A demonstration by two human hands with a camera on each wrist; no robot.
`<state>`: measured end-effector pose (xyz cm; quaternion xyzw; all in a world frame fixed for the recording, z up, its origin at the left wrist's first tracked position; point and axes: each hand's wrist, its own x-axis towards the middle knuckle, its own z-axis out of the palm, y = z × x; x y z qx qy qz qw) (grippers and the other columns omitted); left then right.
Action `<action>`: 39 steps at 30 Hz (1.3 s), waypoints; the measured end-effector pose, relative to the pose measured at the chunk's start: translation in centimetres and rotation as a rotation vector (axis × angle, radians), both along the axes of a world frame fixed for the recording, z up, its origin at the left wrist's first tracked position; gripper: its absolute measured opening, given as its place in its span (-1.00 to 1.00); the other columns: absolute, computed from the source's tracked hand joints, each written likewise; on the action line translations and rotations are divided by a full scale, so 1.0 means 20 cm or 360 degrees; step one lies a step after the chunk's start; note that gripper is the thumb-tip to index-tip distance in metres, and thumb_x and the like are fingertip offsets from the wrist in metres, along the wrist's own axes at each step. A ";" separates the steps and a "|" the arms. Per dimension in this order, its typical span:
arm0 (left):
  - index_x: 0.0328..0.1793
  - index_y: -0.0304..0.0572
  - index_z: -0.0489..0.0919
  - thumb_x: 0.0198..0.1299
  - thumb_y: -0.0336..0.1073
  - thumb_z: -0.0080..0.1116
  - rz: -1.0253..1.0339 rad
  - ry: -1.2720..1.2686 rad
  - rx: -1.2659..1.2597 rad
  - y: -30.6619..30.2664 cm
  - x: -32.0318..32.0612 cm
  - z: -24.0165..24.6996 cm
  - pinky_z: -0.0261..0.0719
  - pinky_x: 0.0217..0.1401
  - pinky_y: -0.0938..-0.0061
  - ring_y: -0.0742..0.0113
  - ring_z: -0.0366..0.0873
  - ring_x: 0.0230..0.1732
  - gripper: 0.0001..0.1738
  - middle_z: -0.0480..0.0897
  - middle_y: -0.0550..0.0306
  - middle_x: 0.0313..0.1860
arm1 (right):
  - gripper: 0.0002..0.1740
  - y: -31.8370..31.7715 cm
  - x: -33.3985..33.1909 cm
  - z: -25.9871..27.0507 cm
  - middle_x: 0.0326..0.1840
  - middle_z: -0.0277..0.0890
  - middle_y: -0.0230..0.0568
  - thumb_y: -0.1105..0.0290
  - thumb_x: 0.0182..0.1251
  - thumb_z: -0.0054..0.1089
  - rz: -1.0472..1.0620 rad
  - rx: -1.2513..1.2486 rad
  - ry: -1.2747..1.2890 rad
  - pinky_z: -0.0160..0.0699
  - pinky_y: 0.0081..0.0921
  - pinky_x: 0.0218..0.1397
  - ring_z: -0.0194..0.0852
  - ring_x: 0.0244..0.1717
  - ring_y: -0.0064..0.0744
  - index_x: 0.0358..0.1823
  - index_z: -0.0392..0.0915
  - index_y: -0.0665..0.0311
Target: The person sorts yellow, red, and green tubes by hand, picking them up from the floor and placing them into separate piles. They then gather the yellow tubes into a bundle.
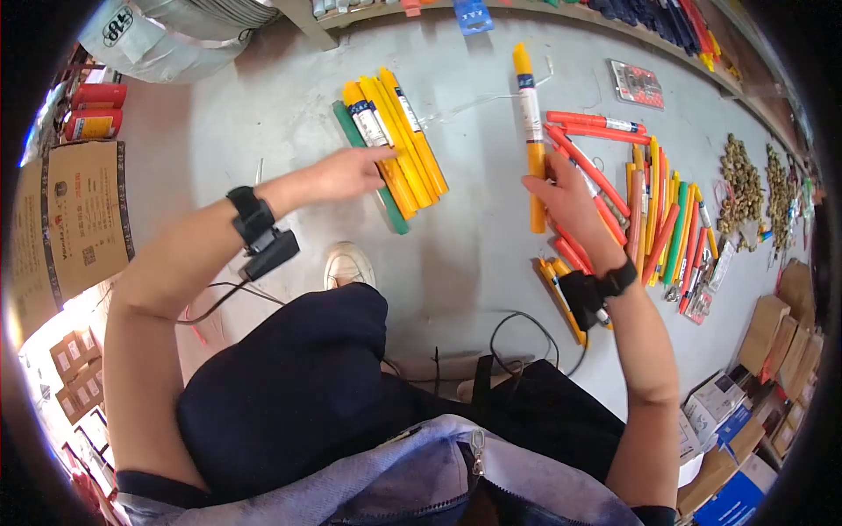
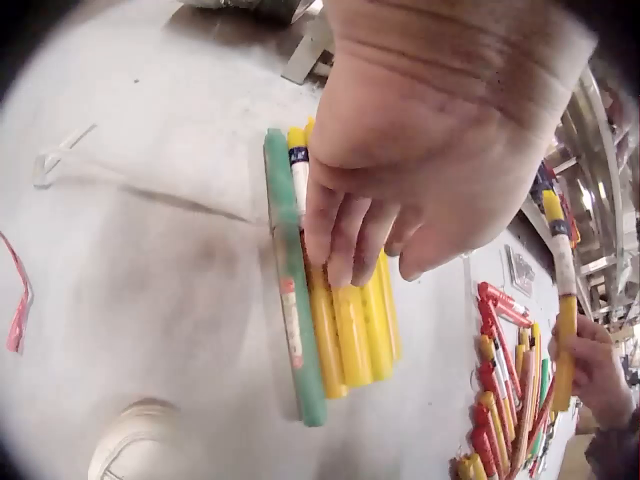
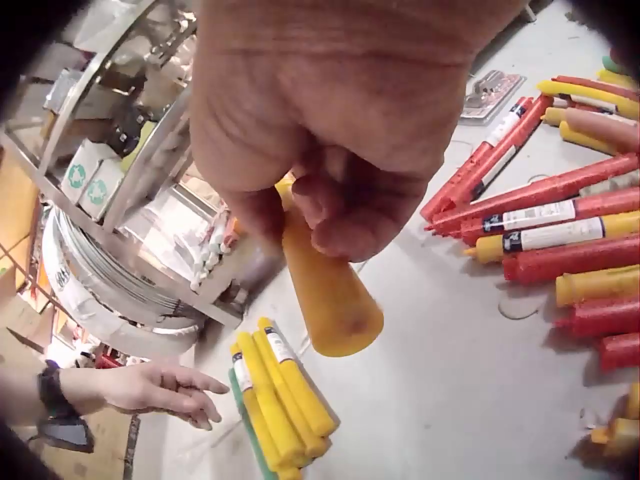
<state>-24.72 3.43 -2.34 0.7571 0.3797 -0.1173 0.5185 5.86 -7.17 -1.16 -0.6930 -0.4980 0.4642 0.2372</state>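
My right hand point(image 1: 570, 195) grips the lower half of a yellow tube point(image 1: 534, 158) with a narrowed tip and a white-and-blue label. In the right wrist view that tube point(image 3: 330, 300) points its wide lower end toward the camera, below the curled fingers. My left hand point(image 1: 344, 174) reaches over a row of several yellow tubes point(image 1: 410, 162), with its fingers loosely extended. In the left wrist view its fingertips overlap the yellow tubes point(image 2: 350, 340), partly hiding them. A green tube point(image 2: 297, 310) lies along the outer side of this row.
Red tubes point(image 1: 596, 127) and a mixed pile of red, yellow and green tubes point(image 1: 675, 237) lie to the right. A packaged item point(image 1: 638, 83) lies beyond them. Cardboard boxes point(image 1: 83, 210) stand at left, a shelf edge point(image 1: 570, 13) runs along the back, and my shoe point(image 1: 349, 265) is close below.
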 end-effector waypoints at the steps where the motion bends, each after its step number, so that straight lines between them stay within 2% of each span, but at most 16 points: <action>1: 0.25 -0.10 0.20 0.04 -0.37 0.01 -0.0075 0.0062 0.0128 -0.04 0.02 0.02 0.46 -0.14 0.41 0.18 0.52 -0.25 -0.42 0.54 -0.03 -0.21 | -0.66 0.01 -0.03 -0.08 -0.45 0.43 -0.07 0.31 0.01 0.16 0.0086 0.0222 -0.0275 0.42 -0.40 -0.51 0.43 -0.57 -0.20 -0.29 0.34 0.43; 2: 0.25 -0.10 0.20 0.04 -0.37 0.01 -0.0066 0.0068 0.0128 -0.07 0.04 0.05 0.46 -0.14 0.41 0.18 0.52 -0.25 -0.42 0.54 -0.03 -0.21 | -0.63 0.02 -0.06 -0.12 -0.41 0.45 0.09 0.28 -0.04 0.18 0.0037 0.0176 -0.0226 0.43 -0.23 -0.32 0.43 -0.46 0.05 -0.33 0.35 0.44; 4: 0.30 0.03 0.12 0.01 -0.37 0.01 -0.0251 0.0159 0.0387 -0.08 0.08 0.09 0.46 -0.13 0.32 0.03 0.51 -0.24 -0.34 0.52 -0.12 -0.22 | -0.65 0.05 -0.08 -0.24 -0.42 0.45 0.10 0.28 -0.03 0.16 0.0107 0.0104 -0.0372 0.43 -0.21 -0.32 0.44 -0.42 0.05 -0.35 0.35 0.43; 5: 0.30 0.03 0.12 0.01 -0.37 0.01 -0.0245 0.0163 0.0387 -0.08 0.08 0.07 0.46 -0.13 0.32 0.03 0.51 -0.24 -0.34 0.52 -0.12 -0.22 | -0.66 0.06 -0.09 -0.30 -0.42 0.46 0.11 0.27 -0.02 0.15 0.0170 0.0025 -0.0525 0.42 -0.19 -0.32 0.45 -0.38 0.05 -0.37 0.35 0.42; 9: 0.29 -0.02 0.15 0.01 -0.36 0.02 -0.0367 0.0223 0.0505 -0.07 0.07 -0.01 0.45 -0.12 0.26 -0.02 0.47 -0.17 -0.35 0.49 -0.12 -0.15 | -0.66 0.07 -0.07 -0.44 -0.40 0.46 0.13 0.26 -0.03 0.12 0.0222 -0.0028 -0.0587 0.41 -0.14 -0.31 0.43 -0.35 0.10 -0.35 0.33 0.40; 12: 0.29 -0.05 0.15 0.00 -0.37 0.04 -0.0384 0.0232 0.0483 -0.07 0.06 -0.04 0.45 -0.11 0.26 -0.01 0.46 -0.13 -0.35 0.47 -0.11 -0.11 | -0.68 0.07 -0.10 -0.43 -0.38 0.45 0.07 0.28 -0.01 0.11 0.0288 -0.0093 -0.0773 0.45 -0.17 -0.36 0.45 -0.40 0.05 -0.32 0.32 0.37; 14: 0.28 -0.07 0.15 -0.01 -0.38 0.04 -0.0373 0.0205 0.0461 -0.07 0.05 -0.06 0.45 -0.10 0.26 -0.02 0.45 -0.11 -0.35 0.45 -0.11 -0.09 | -0.71 0.06 -0.15 -0.36 -0.33 0.43 0.00 0.29 0.02 0.08 0.0448 0.0352 -0.1259 0.48 -0.22 -0.37 0.46 -0.42 0.01 -0.30 0.32 0.32; 18: 0.29 -0.06 0.14 -0.03 -0.40 0.06 -0.0343 0.0115 0.0500 -0.08 0.03 -0.10 0.45 -0.09 0.26 -0.04 0.44 -0.11 -0.32 0.45 -0.12 -0.12 | -0.76 0.04 -0.30 -0.34 -0.30 0.40 -0.05 0.29 0.05 0.05 0.0654 0.0518 -0.1021 0.50 -0.27 -0.39 0.48 -0.42 -0.06 -0.33 0.33 0.29; 21: 0.29 -0.05 0.14 -0.05 -0.42 0.05 -0.0330 0.0100 0.0550 -0.10 0.03 -0.10 0.45 -0.09 0.26 -0.04 0.44 -0.13 -0.30 0.45 -0.11 -0.14 | -0.76 0.04 -0.43 -0.40 -0.32 0.43 -0.03 0.27 0.04 0.05 0.0556 0.0468 -0.0792 0.49 -0.26 -0.38 0.48 -0.41 -0.07 -0.35 0.36 0.29; 23: 0.30 -0.05 0.14 -0.07 -0.44 0.05 -0.0318 0.0120 0.0561 -0.10 0.02 -0.10 0.45 -0.09 0.26 -0.04 0.45 -0.14 -0.29 0.45 -0.11 -0.15 | -0.73 0.06 -0.49 -0.44 -0.34 0.46 -0.01 0.25 0.01 0.07 0.0360 0.0343 -0.0609 0.48 -0.23 -0.37 0.49 -0.42 -0.06 -0.37 0.39 0.31; 26: 0.30 -0.04 0.13 -0.08 -0.46 0.03 -0.0301 0.0074 0.0541 -0.10 0.02 -0.10 0.44 -0.09 0.26 -0.04 0.44 -0.14 -0.28 0.44 -0.11 -0.16 | -0.70 0.07 -0.54 -0.46 -0.36 0.47 0.00 0.22 -0.02 0.08 0.0263 0.0336 -0.0523 0.47 -0.20 -0.36 0.48 -0.43 -0.03 -0.37 0.41 0.31; 27: 0.30 -0.04 0.13 -0.08 -0.46 0.02 -0.0310 0.0075 0.0537 -0.10 0.02 -0.10 0.44 -0.09 0.26 -0.03 0.44 -0.14 -0.28 0.44 -0.11 -0.16 | -0.70 0.08 -0.55 -0.47 -0.36 0.47 0.00 0.22 -0.02 0.08 0.0263 0.0338 -0.0526 0.47 -0.20 -0.36 0.48 -0.43 -0.03 -0.37 0.41 0.31; 29: 0.30 -0.04 0.13 -0.08 -0.46 0.02 -0.0319 0.0070 0.0537 -0.10 0.02 -0.10 0.44 -0.09 0.25 -0.03 0.43 -0.14 -0.28 0.44 -0.11 -0.16 | -0.70 0.10 -0.56 -0.46 -0.39 0.46 -0.01 0.23 -0.05 0.10 0.0231 0.0038 -0.0492 0.46 -0.19 -0.36 0.48 -0.42 -0.02 -0.37 0.40 0.31; 32: 0.30 -0.04 0.12 -0.07 -0.46 0.02 -0.0318 0.0065 0.0533 -0.10 0.01 -0.10 0.43 -0.08 0.25 -0.04 0.43 -0.14 -0.28 0.43 -0.11 -0.17 | -0.70 0.09 -0.58 -0.45 -0.40 0.44 -0.02 0.24 -0.08 0.10 0.0309 0.0272 -0.0676 0.46 -0.21 -0.35 0.47 -0.42 -0.02 -0.38 0.39 0.32; 39: 0.31 -0.04 0.11 -0.06 -0.46 0.01 -0.0329 0.0047 0.0555 -0.10 0.02 -0.09 0.44 -0.10 0.26 -0.03 0.44 -0.16 -0.29 0.43 -0.11 -0.18 | -0.70 0.10 -0.58 -0.46 -0.37 0.42 -0.03 0.25 -0.12 0.13 0.0248 0.0312 -0.0693 0.46 -0.22 -0.36 0.47 -0.42 -0.03 -0.42 0.35 0.32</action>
